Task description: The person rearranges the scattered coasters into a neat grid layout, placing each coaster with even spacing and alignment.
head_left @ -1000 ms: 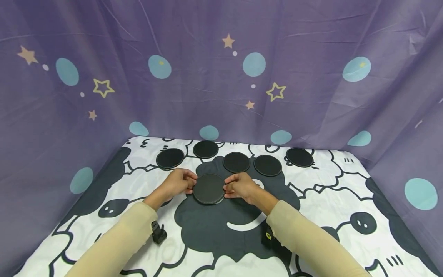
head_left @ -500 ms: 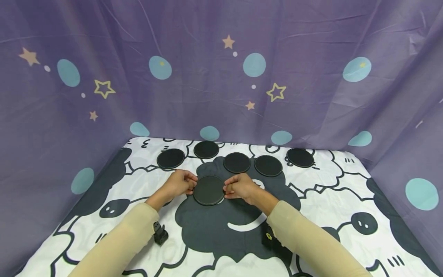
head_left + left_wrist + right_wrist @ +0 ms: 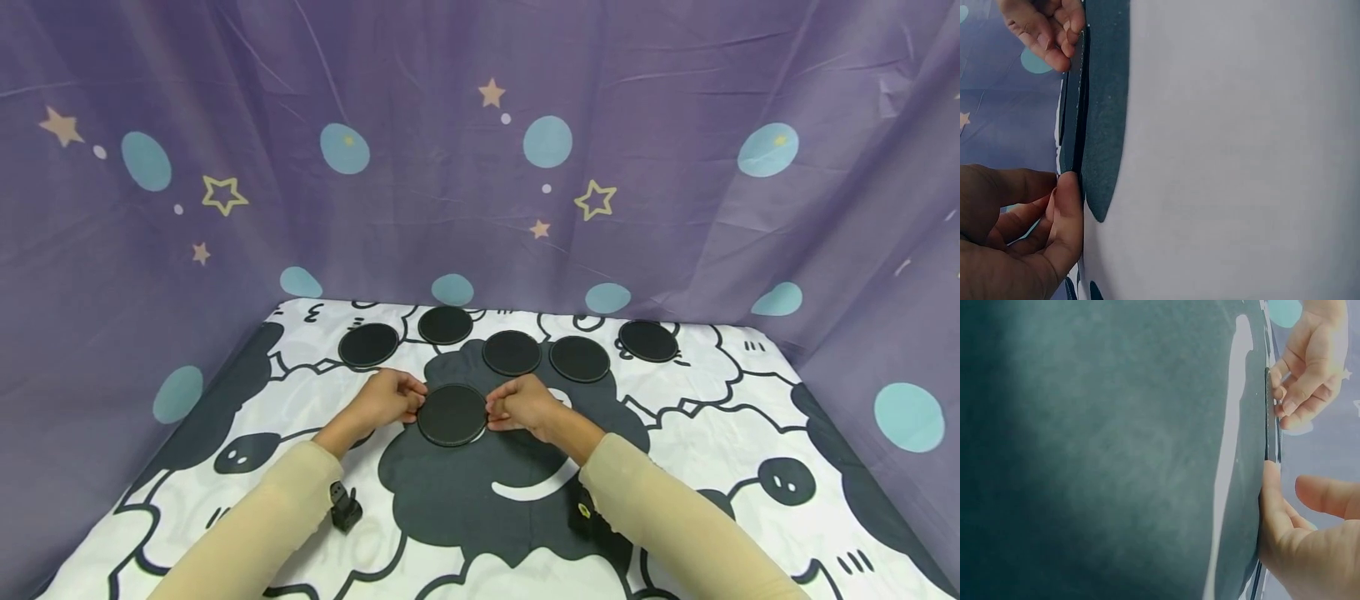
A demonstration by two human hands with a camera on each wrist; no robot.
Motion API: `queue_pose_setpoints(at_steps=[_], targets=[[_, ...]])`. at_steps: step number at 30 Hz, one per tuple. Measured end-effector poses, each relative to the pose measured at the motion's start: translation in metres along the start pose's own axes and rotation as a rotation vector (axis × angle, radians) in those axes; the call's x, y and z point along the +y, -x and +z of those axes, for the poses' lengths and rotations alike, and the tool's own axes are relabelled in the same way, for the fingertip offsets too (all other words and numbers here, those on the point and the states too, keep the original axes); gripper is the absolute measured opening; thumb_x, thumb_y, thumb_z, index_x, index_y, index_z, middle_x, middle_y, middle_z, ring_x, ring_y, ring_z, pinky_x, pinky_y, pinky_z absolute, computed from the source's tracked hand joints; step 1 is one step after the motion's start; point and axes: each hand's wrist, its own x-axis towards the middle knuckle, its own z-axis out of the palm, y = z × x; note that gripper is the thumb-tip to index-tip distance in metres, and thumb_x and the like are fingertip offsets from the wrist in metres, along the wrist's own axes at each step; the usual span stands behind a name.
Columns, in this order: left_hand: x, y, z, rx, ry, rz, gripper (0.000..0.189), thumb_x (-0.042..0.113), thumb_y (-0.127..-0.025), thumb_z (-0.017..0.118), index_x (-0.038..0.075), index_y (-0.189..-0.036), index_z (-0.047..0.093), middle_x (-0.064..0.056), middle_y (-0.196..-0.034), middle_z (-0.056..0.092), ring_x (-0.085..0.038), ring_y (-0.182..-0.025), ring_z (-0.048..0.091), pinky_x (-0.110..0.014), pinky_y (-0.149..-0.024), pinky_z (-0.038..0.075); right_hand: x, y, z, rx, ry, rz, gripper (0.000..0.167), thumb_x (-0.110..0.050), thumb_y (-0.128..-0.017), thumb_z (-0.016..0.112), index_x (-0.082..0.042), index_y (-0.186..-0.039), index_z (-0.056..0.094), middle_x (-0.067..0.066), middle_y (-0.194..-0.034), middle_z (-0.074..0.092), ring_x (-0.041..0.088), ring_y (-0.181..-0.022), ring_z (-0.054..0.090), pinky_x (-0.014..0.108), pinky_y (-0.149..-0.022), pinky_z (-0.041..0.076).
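Observation:
A round black coaster with a stitched rim lies between my two hands over the dark sheep face printed on the cloth. From the left, my left hand pinches its edge, thumb and index finger close together at the rim in the left wrist view. On the opposite side, my right hand has a fingertip at the coaster's edge. In the right wrist view the right hand's other fingertip stands apart from the coaster. Part of the rim is hidden behind the fingers in the wrist views.
Several more black coasters lie farther back: one at the far left, one behind it, two side by side, and one at the right. A purple starred curtain closes off the cloth's back and sides.
The coaster between the hands has come slightly toward the viewer and its face looks flatter and darker. Both hands stay nearly in place.

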Motion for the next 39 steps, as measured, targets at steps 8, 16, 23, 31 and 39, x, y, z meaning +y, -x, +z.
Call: queue_pose_setpoints(at_steps=[8,16,23,31,39], targets=[[0.003,-0.001,-0.002,-0.017,0.016,0.011,0.016,-0.003,-0.094,0.064,-0.007,-0.108,0.071,-0.01,-0.087,0.069,-0.015,-0.07,0.067,-0.029,-0.064,0.063,0.004,0.001,-0.01,0.001,-0.005,0.011,0.024,0.01,-0.097,0.057,0.016,-0.12,0.061,0.023,-0.102,0.067,0.021,-0.078,0.069,0.039,-0.078,0.065],[0.011,-0.005,0.002,-0.037,0.04,0.03,0.018,0.0,-0.096,0.065,-0.008,-0.112,0.069,-0.014,-0.093,0.066,-0.022,-0.078,0.07,-0.033,-0.069,0.065,0.003,0.005,-0.02,-0.003,0.008,0.021,0.026,0.006,-0.098,0.058,0.014,-0.123,0.059,0.02,-0.102,0.068,0.018,-0.074,0.068,0.036,-0.074,0.065],[0.021,-0.012,0.006,-0.043,0.06,0.027,0.019,0.001,-0.096,0.066,-0.008,-0.113,0.069,-0.014,-0.097,0.065,-0.025,-0.083,0.07,-0.033,-0.07,0.064,0.0,0.006,-0.029,0.032,0.046,0.014,0.026,0.002,-0.098,0.061,0.011,-0.123,0.062,0.016,-0.099,0.07,0.016,-0.071,0.067,0.034,-0.07,0.064],[0.03,-0.023,0.009,-0.042,0.082,0.027,0.021,-0.002,-0.096,0.064,-0.01,-0.115,0.067,-0.012,-0.094,0.064,-0.017,-0.078,0.065,-0.03,-0.068,0.064,-0.004,0.004,-0.041,0.082,0.077,-0.039,0.024,0.001,-0.097,0.06,0.012,-0.118,0.062,0.013,-0.088,0.068,0.014,-0.068,0.065,0.031,-0.065,0.063],[0.036,-0.036,0.015,-0.043,0.098,-0.005,0.022,0.002,-0.099,0.064,-0.01,-0.117,0.066,-0.008,-0.087,0.064,-0.015,-0.074,0.063,-0.029,-0.067,0.063,-0.01,-0.001,-0.053,0.173,0.156,-0.076,0.014,0.0,-0.099,0.058,0.006,-0.11,0.065,0.018,-0.094,0.068,0.015,-0.066,0.062,0.031,-0.062,0.062]])
